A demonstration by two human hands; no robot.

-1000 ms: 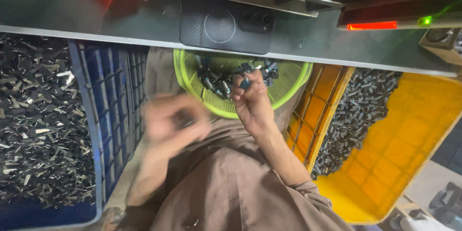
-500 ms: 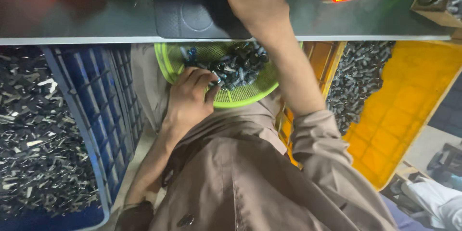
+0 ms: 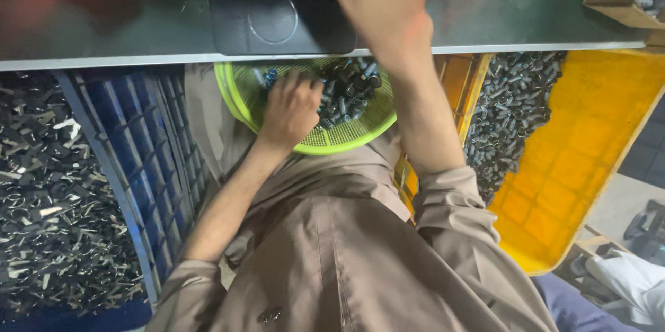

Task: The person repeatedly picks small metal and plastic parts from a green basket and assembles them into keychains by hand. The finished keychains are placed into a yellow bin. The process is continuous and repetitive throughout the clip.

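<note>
Two hands worked in the head view: the left hand [image 3: 291, 107] dug into small dark parts [image 3: 346, 93] in a green basket [image 3: 346, 139] on the lap, fingers curled among them, while the right hand [image 3: 377, 6] reached up blurred, grip unreadable. Loosely pinched parts could have spilled over the shallow, tilted rim.

Head-worn view, steeply downward, close over lap
</note>
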